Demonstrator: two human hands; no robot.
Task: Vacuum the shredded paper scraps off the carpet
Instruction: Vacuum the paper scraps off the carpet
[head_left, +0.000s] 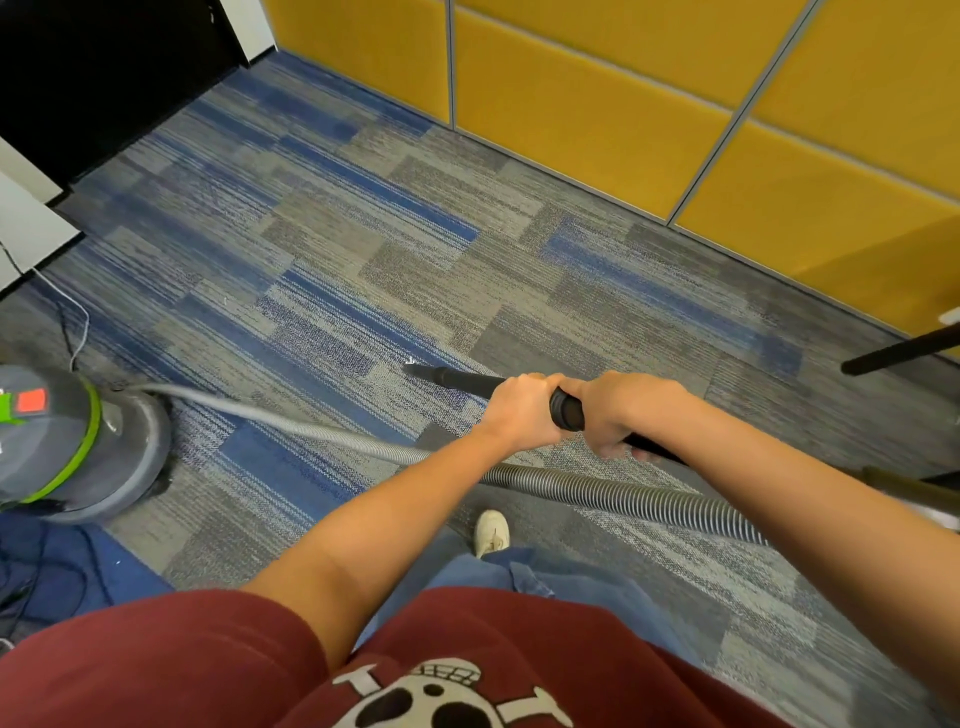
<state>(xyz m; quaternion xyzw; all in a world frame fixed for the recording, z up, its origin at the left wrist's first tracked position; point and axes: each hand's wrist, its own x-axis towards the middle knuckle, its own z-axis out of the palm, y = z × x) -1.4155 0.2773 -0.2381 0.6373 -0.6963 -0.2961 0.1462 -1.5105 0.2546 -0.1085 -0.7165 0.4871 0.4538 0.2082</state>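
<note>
Both my hands grip a black vacuum wand (457, 378) held low over the blue and grey carpet (322, 249). My left hand (519, 410) holds it nearer the tip, and my right hand (621, 410) wraps the tube just behind a black collar. The wand's narrow nozzle tip (415, 370) points left and touches the carpet beside a small white paper scrap (410, 360). A grey ribbed hose (623, 493) runs under my arms to the grey canister vacuum (67, 441) with a green band at the left.
Yellow padded wall panels (623, 119) line the far and right side. A dark desk opening (93, 73) is at top left, with thin cables (72, 317) on the floor nearby. A black pole (904, 351) juts in at right. My shoe (491, 531) stands under the hose.
</note>
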